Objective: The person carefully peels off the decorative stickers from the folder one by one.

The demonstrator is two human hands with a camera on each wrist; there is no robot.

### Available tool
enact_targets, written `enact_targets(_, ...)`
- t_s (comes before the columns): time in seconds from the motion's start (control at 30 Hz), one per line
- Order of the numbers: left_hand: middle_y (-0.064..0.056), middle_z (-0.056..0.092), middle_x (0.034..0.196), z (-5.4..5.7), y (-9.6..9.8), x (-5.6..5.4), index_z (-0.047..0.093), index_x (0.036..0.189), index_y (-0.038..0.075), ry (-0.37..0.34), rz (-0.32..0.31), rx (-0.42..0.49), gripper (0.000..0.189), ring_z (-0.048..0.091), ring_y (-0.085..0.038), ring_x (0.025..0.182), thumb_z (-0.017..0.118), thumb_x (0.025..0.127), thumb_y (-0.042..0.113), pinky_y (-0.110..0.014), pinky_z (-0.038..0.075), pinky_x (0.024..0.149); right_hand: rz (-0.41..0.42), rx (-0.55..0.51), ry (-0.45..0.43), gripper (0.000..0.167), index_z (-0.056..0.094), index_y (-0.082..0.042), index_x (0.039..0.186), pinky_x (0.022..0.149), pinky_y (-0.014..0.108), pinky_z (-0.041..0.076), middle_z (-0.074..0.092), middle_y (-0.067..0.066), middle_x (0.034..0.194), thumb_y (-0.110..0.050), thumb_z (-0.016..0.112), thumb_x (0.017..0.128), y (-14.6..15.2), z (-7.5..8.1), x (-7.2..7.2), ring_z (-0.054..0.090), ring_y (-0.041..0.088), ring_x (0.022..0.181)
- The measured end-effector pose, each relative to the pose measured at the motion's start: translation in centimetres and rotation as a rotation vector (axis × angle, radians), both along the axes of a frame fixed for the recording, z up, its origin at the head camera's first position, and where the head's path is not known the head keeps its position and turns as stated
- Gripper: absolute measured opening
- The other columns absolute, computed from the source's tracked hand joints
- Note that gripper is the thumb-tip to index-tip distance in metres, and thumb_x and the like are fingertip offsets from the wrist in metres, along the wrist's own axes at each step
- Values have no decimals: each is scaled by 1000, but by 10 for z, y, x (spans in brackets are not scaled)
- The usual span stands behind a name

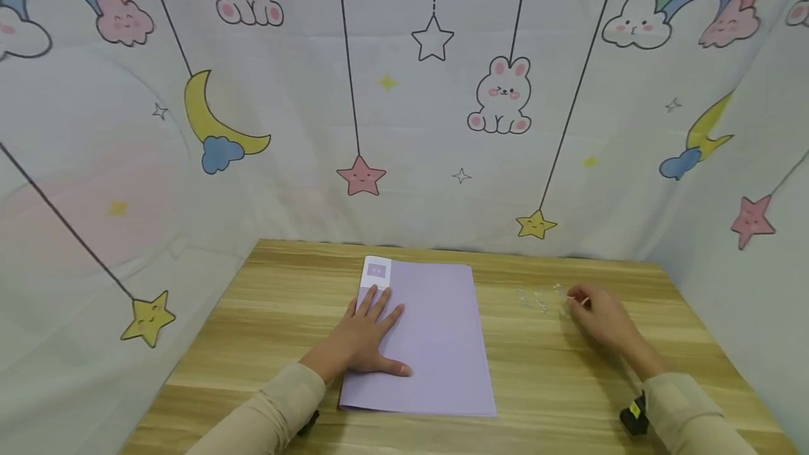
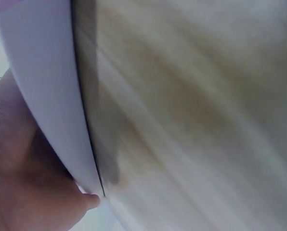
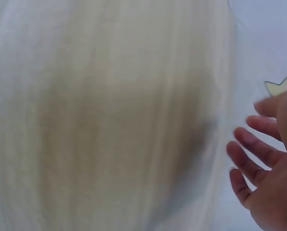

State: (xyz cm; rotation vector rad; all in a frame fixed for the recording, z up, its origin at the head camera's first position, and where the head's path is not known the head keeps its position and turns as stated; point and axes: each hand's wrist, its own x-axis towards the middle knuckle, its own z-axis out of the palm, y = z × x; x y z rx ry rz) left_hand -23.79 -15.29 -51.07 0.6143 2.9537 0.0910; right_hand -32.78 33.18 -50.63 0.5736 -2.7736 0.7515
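Lavender, the smooth rectangular folder (image 1: 436, 332) lay beneath the left hand (image 1: 363, 339), whose fingers were splayed across it, grasping nothing; a white, purple-marked label (image 1: 376, 281) sat at the tips of those fingers; the right hand (image 1: 600, 314) had its fingers bent toward the thumb, though I could not tell whether they pinched anything; just to the left of these fingers, tiny clear pieces (image 1: 541, 302) glinted on the wood-grained worktop (image 1: 537, 378); the step in hand seemed to be steadying the folder while reaching for a piece; the next move probably called for a fine fingertip pinch.
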Motion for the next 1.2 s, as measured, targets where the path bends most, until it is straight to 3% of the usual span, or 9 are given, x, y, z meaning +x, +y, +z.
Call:
enact_targets(0.1, -21, 14, 176, 4, 1, 0, 31, 169, 17, -11, 5, 5, 122, 5, -47, 161, 65, 77, 90, -71, 16, 123, 16, 60, -19, 38, 66, 5, 128, 83, 58, 56, 70, 22, 116, -26, 66, 106, -4, 10, 4, 68, 40, 102)
enact_targets(0.27, -21, 16, 175, 14, 3, -1, 33, 168, 17, -29, 9, 4, 117, 9, -48, 160, 64, 81, 88, -74, 15, 121, -5, 158, -22, 65, 57, 3, 146, 96, 75, 45, 58, 32, 142, -48, 62, 106, -15, 27, 12, 56, 56, 126)
enact_targets(0.47, -17, 33, 170, 24, 6, -5, 42, 165, 18, 92, 33, 4, 110, 23, -45, 158, 60, 82, 89, -72, 19, 122, -16, 204, 21, 77, 48, -1, 156, 102, 86, 29, 47, 32, 154, -57, 61, 104, -31, 37, 21, 42, 61, 138)
enact_targets(0.6, -15, 31, 172, 21, 8, -12, 37, 167, 22, 155, 81, 5, 111, 20, -42, 160, 52, 83, 93, -68, 19, 124, -4, 211, 72, 81, 45, -2, 159, 105, 84, 26, 44, 30, 157, -58, 61, 102, -42, 35, 26, 38, 59, 141)
enact_targets(0.7, -15, 27, 173, 19, 7, -14, 34, 168, 21, 174, 163, 19, 113, 17, -42, 161, 50, 83, 94, -65, 20, 125, 15, 215, 119, 82, 44, -4, 159, 108, 81, 27, 44, 29, 158, -57, 64, 101, -50, 31, 30, 37, 56, 145)
enact_targets(0.77, -20, 32, 170, 19, 7, -12, 38, 166, 15, 191, 245, 68, 113, 25, -44, 157, 56, 83, 91, -65, 27, 122, 27, 212, 137, 83, 44, -4, 159, 109, 80, 28, 44, 28, 158, -57, 66, 99, -54, 29, 32, 36, 54, 146)
enact_targets(0.93, -27, 52, 140, 18, 6, -2, 47, 153, -5, 211, 450, 218, 111, 52, -46, 127, 69, 85, 80, -62, 51, 96, 49, 208, 132, 87, 44, -4, 160, 111, 77, 28, 44, 27, 158, -59, 68, 96, -65, 25, 38, 36, 53, 147)
enact_targets(1.07, -27, 52, 121, 18, 5, 1, 52, 138, -14, 157, 524, 277, 98, 53, -43, 108, 74, 89, 69, -57, 54, 81, 56, 205, 110, 89, 43, -7, 161, 110, 77, 29, 46, 25, 158, -62, 68, 95, -74, 24, 44, 38, 52, 146)
enact_targets(1.2, -29, 52, 116, 20, 3, -1, 54, 129, -18, 71, 572, 323, 90, 56, -43, 101, 78, 89, 60, -57, 54, 80, 77, 222, 108, 90, 44, -10, 161, 109, 77, 32, 48, 24, 157, -65, 68, 94, -83, 21, 50, 41, 53, 145)
